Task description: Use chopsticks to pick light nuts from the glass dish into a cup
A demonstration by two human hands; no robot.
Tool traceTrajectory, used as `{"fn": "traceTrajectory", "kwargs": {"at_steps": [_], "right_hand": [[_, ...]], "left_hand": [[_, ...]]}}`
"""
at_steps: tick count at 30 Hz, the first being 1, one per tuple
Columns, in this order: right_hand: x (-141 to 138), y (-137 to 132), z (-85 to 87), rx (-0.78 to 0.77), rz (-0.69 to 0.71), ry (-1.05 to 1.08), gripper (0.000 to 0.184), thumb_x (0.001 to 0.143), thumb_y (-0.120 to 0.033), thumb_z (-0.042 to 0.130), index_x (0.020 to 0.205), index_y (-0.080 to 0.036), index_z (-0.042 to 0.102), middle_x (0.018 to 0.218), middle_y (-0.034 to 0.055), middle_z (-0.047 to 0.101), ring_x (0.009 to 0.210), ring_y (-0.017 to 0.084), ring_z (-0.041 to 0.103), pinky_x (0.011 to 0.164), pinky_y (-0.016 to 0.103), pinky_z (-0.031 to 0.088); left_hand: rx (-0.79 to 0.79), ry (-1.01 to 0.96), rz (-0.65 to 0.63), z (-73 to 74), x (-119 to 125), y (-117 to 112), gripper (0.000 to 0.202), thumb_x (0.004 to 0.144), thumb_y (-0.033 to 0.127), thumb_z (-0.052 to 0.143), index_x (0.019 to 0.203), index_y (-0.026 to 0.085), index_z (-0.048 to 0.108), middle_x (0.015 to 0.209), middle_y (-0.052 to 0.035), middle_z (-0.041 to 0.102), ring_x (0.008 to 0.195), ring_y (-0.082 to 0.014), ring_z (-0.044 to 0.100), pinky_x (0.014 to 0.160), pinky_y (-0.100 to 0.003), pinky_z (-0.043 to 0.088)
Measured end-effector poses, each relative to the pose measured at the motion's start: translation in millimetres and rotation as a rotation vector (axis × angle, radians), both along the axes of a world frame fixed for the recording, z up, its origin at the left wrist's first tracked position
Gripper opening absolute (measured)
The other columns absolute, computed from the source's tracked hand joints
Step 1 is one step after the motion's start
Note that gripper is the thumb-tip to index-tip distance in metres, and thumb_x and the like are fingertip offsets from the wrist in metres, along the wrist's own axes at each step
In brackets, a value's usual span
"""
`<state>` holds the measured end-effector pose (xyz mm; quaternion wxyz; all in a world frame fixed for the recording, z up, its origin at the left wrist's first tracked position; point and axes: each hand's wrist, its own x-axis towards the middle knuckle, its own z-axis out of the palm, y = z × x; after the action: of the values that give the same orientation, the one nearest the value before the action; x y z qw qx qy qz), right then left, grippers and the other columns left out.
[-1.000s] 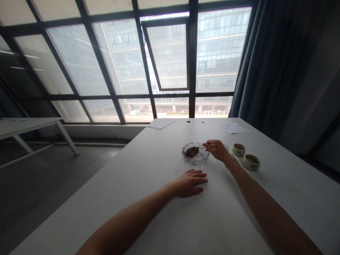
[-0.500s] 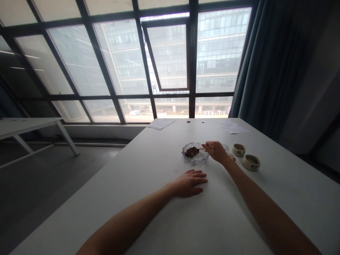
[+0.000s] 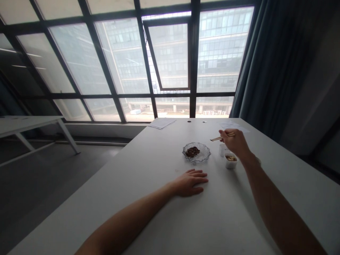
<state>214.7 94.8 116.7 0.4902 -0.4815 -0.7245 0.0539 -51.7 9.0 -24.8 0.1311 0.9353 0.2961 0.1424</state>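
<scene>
My right hand [image 3: 236, 142] is closed round a pair of chopsticks [image 3: 220, 137], raised above the table and pointing left. At their tips is a small dark spot, too small to name. To the left below stands a scalloped clear glass dish [image 3: 205, 156] with a heap of small dark brown pieces [image 3: 192, 152] in its left part. Under my right hand are a small white tub [image 3: 231, 164] of pale pieces and a translucent cup [image 3: 222, 150]. My left hand [image 3: 190, 182] lies flat on the table in front of the dish, fingers spread, holding nothing.
The white table [image 3: 148, 166] reaches toward the windows. Papers [image 3: 162, 123] lie at its far left, more sheets [image 3: 233, 125] at the far right. A pale bowl [image 3: 258, 161] is mostly hidden behind my right forearm. Another table [image 3: 29, 124] stands at left, a dark curtain [image 3: 252, 81] at right.
My right hand has lifted the chopsticks out of the glass dish and moved right and up, uncovering the white tub and hiding the pale bowls. My left hand stays put.
</scene>
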Motion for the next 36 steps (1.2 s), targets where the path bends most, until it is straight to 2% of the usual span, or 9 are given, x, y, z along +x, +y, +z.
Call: {"fn": "traceTrajectory", "kwargs": {"at_steps": [3, 6, 13, 16, 20, 24, 30, 36], "right_hand": [[19.4, 0.1, 6.5, -0.027, -0.148, 0.018, 0.039, 0.093, -0.042, 0.064, 0.059, -0.022, 0.065, 0.060, 0.0073, 0.071, 0.059, 0.024, 0.068, 0.058, 0.032, 0.044], [32.7, 5.0, 4.1, -0.084, -0.237, 0.000, 0.039, 0.092, -0.040, 0.066, 0.057, -0.023, 0.064, 0.057, 0.0078, 0.070, 0.062, 0.026, 0.070, 0.058, 0.033, 0.045], [38.1, 12.8, 0.0, -0.170, -0.245, 0.040, 0.035, 0.090, -0.038, 0.069, 0.058, -0.023, 0.064, 0.057, 0.0076, 0.071, 0.062, 0.027, 0.072, 0.058, 0.033, 0.050], [32.8, 12.9, -0.4, -0.140, -0.149, 0.105, 0.036, 0.091, -0.044, 0.067, 0.063, -0.022, 0.066, 0.059, 0.0081, 0.071, 0.061, 0.026, 0.073, 0.056, 0.032, 0.052], [16.2, 12.5, -6.8, -0.172, 0.140, 0.198, 0.043, 0.091, -0.058, 0.065, 0.073, -0.018, 0.069, 0.068, 0.0097, 0.074, 0.062, 0.026, 0.074, 0.055, 0.031, 0.055], [-5.6, 13.1, -20.4, -0.218, 0.323, 0.134, 0.043, 0.090, -0.057, 0.066, 0.074, -0.018, 0.070, 0.069, 0.0098, 0.075, 0.068, 0.026, 0.076, 0.059, 0.030, 0.056], [-27.8, 20.4, -46.4, -0.262, 0.363, 0.063, 0.042, 0.090, -0.053, 0.065, 0.063, -0.020, 0.064, 0.061, 0.0085, 0.072, 0.066, 0.027, 0.076, 0.056, 0.028, 0.053], [-37.3, 31.3, -71.1, -0.268, 0.381, 0.080, 0.045, 0.089, -0.058, 0.064, 0.062, -0.022, 0.059, 0.060, 0.0077, 0.071, 0.066, 0.027, 0.076, 0.053, 0.028, 0.052]], "left_hand": [[-0.009, 0.004, 0.004, 0.9, 1.4, -0.4, 0.052, 0.101, 0.045, 0.058, 0.151, 0.034, 0.050, 0.160, -0.0009, 0.046, 0.151, -0.0266, 0.037, 0.127, -0.045, 0.022], [-0.013, 0.009, 0.002, 2.2, 3.6, -0.5, 0.052, 0.101, 0.046, 0.057, 0.151, 0.034, 0.051, 0.160, -0.0014, 0.045, 0.151, -0.0268, 0.037, 0.127, -0.045, 0.023], [-0.014, 0.013, 0.006, 4.1, 5.9, -0.5, 0.052, 0.100, 0.045, 0.058, 0.150, 0.032, 0.052, 0.160, -0.0021, 0.045, 0.151, -0.0267, 0.037, 0.127, -0.045, 0.024], [-0.013, 0.010, 0.004, 4.0, 5.3, -0.7, 0.052, 0.100, 0.045, 0.058, 0.150, 0.033, 0.051, 0.160, -0.0020, 0.045, 0.150, -0.0272, 0.038, 0.127, -0.045, 0.024], [-0.011, 0.003, 0.002, 3.1, 4.9, -0.6, 0.052, 0.100, 0.045, 0.058, 0.151, 0.033, 0.051, 0.159, -0.0013, 0.046, 0.150, -0.0272, 0.038, 0.127, -0.046, 0.024], [-0.010, 0.004, 0.007, 2.8, 5.4, -0.7, 0.052, 0.100, 0.044, 0.058, 0.150, 0.033, 0.052, 0.159, -0.0013, 0.046, 0.150, -0.0271, 0.038, 0.126, -0.046, 0.025], [-0.012, 0.003, 0.011, 1.8, 4.7, -0.6, 0.052, 0.100, 0.044, 0.058, 0.150, 0.034, 0.051, 0.159, -0.0015, 0.046, 0.151, -0.0268, 0.037, 0.126, -0.046, 0.025], [-0.001, 0.002, 0.007, 1.1, 3.1, -0.1, 0.052, 0.100, 0.045, 0.059, 0.150, 0.033, 0.051, 0.159, -0.0016, 0.047, 0.151, -0.0264, 0.037, 0.127, -0.045, 0.024]]}}
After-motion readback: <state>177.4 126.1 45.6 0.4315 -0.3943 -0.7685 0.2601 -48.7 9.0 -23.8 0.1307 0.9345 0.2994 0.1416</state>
